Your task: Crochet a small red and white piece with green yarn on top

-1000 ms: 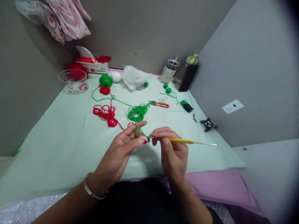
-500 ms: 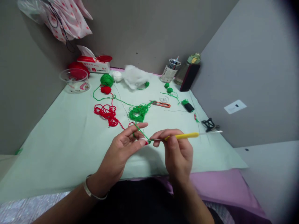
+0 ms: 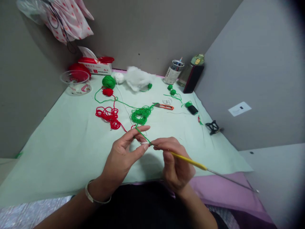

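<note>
My left hand (image 3: 125, 151) pinches a small crochet piece (image 3: 144, 143), of which a white edge shows between thumb and fingers. Green yarn (image 3: 143, 134) runs over the raised left index finger down to the piece. My right hand (image 3: 177, 162) is closed around a crochet hook (image 3: 189, 160) with a yellow grip and metal ends. The hook's near tip meets the piece at the left fingertips; its other end slants down to the right. Beyond the hands lie a loose green yarn coil (image 3: 140, 115) and a red yarn tangle (image 3: 107, 116).
Orange thread snips (image 3: 164, 106) lie past the green coil. Toward the back are a green yarn ball (image 3: 108, 82), white stuffing (image 3: 138, 79), a clear tub (image 3: 77, 87), a tissue box (image 3: 101, 67), a pen can (image 3: 172, 73) and a bottle (image 3: 187, 74). A black clip-like stand (image 3: 213, 127) sits at the right.
The crochet hook has swung from nearly level, through slightly raised, to slanting down at its right end as my right hand turned. My left hand keeps its pinch; less red shows.
</note>
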`<state>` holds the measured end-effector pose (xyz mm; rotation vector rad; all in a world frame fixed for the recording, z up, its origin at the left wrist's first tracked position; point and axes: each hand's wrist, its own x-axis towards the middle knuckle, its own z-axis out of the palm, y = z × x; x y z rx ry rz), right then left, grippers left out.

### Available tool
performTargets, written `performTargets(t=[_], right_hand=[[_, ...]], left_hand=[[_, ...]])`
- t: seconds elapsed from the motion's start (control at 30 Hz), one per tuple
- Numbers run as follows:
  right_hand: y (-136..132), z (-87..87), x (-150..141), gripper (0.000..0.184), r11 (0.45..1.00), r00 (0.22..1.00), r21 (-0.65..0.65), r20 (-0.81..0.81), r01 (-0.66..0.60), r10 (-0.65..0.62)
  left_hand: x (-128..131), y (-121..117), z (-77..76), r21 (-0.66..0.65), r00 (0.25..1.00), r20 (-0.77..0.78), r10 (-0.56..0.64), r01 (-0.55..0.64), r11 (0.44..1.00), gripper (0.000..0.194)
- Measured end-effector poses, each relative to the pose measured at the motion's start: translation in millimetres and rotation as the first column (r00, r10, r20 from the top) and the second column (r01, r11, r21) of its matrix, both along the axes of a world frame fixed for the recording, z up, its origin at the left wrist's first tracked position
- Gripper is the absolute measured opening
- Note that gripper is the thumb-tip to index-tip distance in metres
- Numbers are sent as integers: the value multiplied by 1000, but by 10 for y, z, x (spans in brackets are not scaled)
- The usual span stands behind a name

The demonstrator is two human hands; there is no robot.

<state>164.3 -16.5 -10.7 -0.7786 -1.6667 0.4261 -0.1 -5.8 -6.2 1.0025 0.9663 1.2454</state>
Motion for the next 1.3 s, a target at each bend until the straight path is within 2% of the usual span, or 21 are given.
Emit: performTargets(t=[0.1, 0.2, 0.23, 0.3, 0.33, 0.4, 0.47, 0.53, 0.63, 0.73, 0.8, 0.87, 0.93, 1.03, 1.1, 1.17, 1.23, 1.3], right_hand=[[-10, -42, -13, 28, 990, 981, 106, 163, 91, -108], [-25, -89, -22, 35, 953, 927, 223, 269, 204, -262], [-25, -91, -22, 36, 955, 933, 203, 246, 215, -262], [-9, -66, -18, 31, 985, 981, 41, 86, 169, -172], [6, -42, -17, 29, 991, 992, -58, -37, 117, -120], [48, 9, -21, 26, 981, 965, -195, -258, -13, -39], [86, 46, -36, 23, 964, 939, -245, -343, -100, 10], [103, 55, -54, 21, 960, 945, -257, -327, -110, 21], [74, 22, -76, 25, 973, 973, -226, -230, -39, -14], [16, -35, -77, 30, 994, 995, -55, 28, 98, -97], [-4, -56, -61, 34, 987, 977, 55, 141, 152, -158], [4, -52, -38, 31, 987, 984, 24, 74, 158, -160], [35, -37, -23, 26, 987, 984, -128, -138, 98, -115], [90, -35, -38, 21, 947, 907, -295, -421, -125, -11], [113, -48, -65, 18, 921, 889, -329, -456, -209, 39], [125, -50, -78, 16, 910, 893, -354, -449, -216, 38], [134, -22, -50, 15, 884, 871, -386, -490, -264, 46], [144, 36, 34, 21, 833, 820, -421, -569, -359, 66]], left_hand=[[21, -22, 7, -35, 998, 66, 6, -4, 999, 38], [40, -22, 30, -207, 950, 306, -63, 131, 970, 49], [39, -13, 38, -263, 918, 388, -85, 199, 944, 50], [25, 15, 51, -324, 872, 480, -100, 282, 903, 46], [15, 30, 55, -329, 868, 487, -99, 288, 899, 44], [-1, 50, 62, -310, 886, 454, -90, 252, 917, 43], [-2, 49, 66, -269, 905, 411, -105, 231, 935, 43], [13, 31, 64, -228, 923, 363, -126, 219, 949, 41], [47, 3, 46, -187, 958, 267, -107, 160, 969, 41], [72, -1, 23, -196, 956, 288, -61, 121, 973, 45], [69, 16, 18, -246, 918, 387, -83, 190, 951, 43], [47, 45, 27, -295, 874, 474, -110, 276, 915, 38], [18, 72, 41, -325, 865, 491, -106, 294, 899, 34], [7, 79, 47, -297, 906, 415, -80, 218, 930, 31], [17, 59, 41, -238, 927, 362, -101, 197, 951, 28], [2, 45, 50, -171, 946, 282, -163, 216, 961, 25], [-72, 70, 93, -92, 960, 109, -256, 266, 959, 20], [-201, 161, 174, 5, 937, -146, -317, 321, 947, 15]])
